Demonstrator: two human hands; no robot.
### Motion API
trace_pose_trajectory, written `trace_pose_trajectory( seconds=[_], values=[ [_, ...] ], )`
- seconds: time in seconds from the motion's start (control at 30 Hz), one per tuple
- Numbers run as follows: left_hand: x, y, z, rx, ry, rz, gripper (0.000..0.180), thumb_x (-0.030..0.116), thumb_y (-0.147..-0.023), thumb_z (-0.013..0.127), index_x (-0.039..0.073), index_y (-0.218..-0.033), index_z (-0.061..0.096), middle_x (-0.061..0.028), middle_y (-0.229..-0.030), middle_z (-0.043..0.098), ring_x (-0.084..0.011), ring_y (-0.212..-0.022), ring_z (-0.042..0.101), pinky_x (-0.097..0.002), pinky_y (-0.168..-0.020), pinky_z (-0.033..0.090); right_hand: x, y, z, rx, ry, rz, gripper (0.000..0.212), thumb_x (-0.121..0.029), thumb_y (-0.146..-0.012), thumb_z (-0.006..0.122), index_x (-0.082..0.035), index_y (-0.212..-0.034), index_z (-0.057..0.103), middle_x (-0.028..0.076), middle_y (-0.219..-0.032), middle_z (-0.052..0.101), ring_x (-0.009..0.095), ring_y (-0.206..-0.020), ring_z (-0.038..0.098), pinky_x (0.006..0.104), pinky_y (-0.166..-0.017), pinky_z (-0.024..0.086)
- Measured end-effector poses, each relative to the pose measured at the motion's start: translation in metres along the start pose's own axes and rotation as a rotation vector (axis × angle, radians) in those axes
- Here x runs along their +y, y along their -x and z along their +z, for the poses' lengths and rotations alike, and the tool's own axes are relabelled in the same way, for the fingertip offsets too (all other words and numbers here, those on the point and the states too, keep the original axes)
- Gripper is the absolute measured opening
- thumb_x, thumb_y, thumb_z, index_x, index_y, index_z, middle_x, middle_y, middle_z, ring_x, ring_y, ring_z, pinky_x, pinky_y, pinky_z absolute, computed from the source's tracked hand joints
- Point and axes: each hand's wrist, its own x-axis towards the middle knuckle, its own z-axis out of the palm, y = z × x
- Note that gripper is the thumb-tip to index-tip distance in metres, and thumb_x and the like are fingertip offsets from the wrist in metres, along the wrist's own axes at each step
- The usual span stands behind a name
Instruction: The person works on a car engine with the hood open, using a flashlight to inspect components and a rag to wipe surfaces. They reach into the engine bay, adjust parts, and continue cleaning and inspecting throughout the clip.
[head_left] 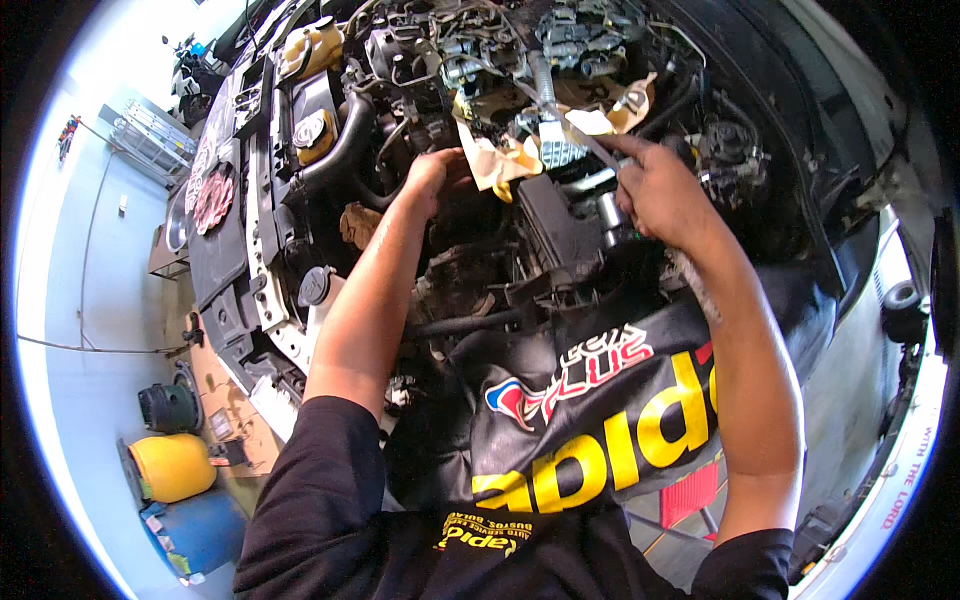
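Both of my arms reach over the front of an open engine bay. My left hand [434, 180] is down among the hoses, beside a torn piece of brown paper [500, 163]; its fingertips are shaded and partly hidden. My right hand [662, 196] is closed around a long, flat grey metal tool [590, 146], with the index finger stretched along it. The tool points toward the engine [590, 45]. Just below the curled fingers is a shiny silver cylinder [611, 214]; whether it belongs to the tool I cannot tell. A black plastic box [552, 222] lies between my hands.
A thick black hose [350, 140] and a yellowed reservoir [312, 48] line the left side. A white-necked tank with a dark cap [318, 287] is beside my left forearm. A black printed cover [590, 420] drapes the near edge. Yellow [172, 467] and blue containers [200, 535] stand on the floor.
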Motion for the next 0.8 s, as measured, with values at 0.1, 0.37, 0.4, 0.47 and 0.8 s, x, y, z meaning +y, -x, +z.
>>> trace_pose_trajectory(
  seconds=[0.1, 0.37, 0.4, 0.47, 0.8],
  values=[
    [0.000, -0.005, 0.011, -0.037, -0.011, 0.050, 0.034, 0.018, -0.105, 0.046, 0.000, -0.123, 0.068, -0.0116, -0.116, 0.075, -0.0231, -0.103, 0.074, -0.0347, -0.087, 0.059, -0.014, 0.004, 0.003, 0.015, 0.061, 0.015, 0.051, -0.007, -0.099, 0.042, -0.005, -0.149, 0.052, -0.001, -0.064, 0.053, 0.008, -0.044, 0.045, 0.0250, -0.043, 0.037],
    [-0.018, -0.016, 0.024, -0.059, 0.171, -0.045, 0.037, 0.015, -0.105, 0.041, 0.001, -0.126, 0.068, -0.0097, -0.117, 0.075, -0.0209, -0.103, 0.073, -0.0363, -0.094, 0.056, -0.039, 0.031, -0.004, 0.034, -0.126, 0.163, 0.052, -0.007, -0.098, 0.044, -0.009, -0.150, 0.054, -0.001, -0.065, 0.054, 0.007, -0.045, 0.045, 0.0240, -0.043, 0.039],
    [-0.020, -0.017, 0.024, -0.063, 0.198, -0.040, 0.035, 0.017, -0.106, 0.042, 0.002, -0.125, 0.068, -0.0097, -0.114, 0.075, -0.0203, -0.101, 0.073, -0.0357, -0.090, 0.058, -0.041, 0.034, -0.004, 0.036, -0.126, 0.162, 0.052, -0.007, -0.099, 0.043, -0.010, -0.150, 0.053, -0.001, -0.065, 0.052, 0.006, -0.046, 0.043, 0.0225, -0.043, 0.038],
    [-0.022, -0.018, 0.022, -0.082, 0.263, -0.045, 0.033, 0.019, -0.106, 0.044, 0.002, -0.122, 0.069, -0.0096, -0.110, 0.075, -0.0192, -0.096, 0.074, -0.0346, -0.082, 0.060, -0.044, 0.040, -0.003, 0.033, -0.133, 0.149, 0.052, -0.006, -0.100, 0.042, -0.010, -0.151, 0.052, -0.003, -0.067, 0.050, 0.004, -0.047, 0.040, 0.0196, -0.043, 0.035],
    [-0.027, -0.023, 0.017, -0.157, 0.205, -0.065, 0.035, 0.016, -0.102, 0.044, -0.001, -0.122, 0.068, -0.0132, -0.116, 0.074, -0.0264, -0.108, 0.070, -0.0417, -0.099, 0.051, -0.048, 0.046, 0.012, -0.015, -0.011, 0.205, 0.050, -0.007, -0.097, 0.045, -0.005, -0.147, 0.055, 0.003, -0.069, 0.058, 0.010, -0.053, 0.050, 0.0275, -0.050, 0.043]
  ],
)
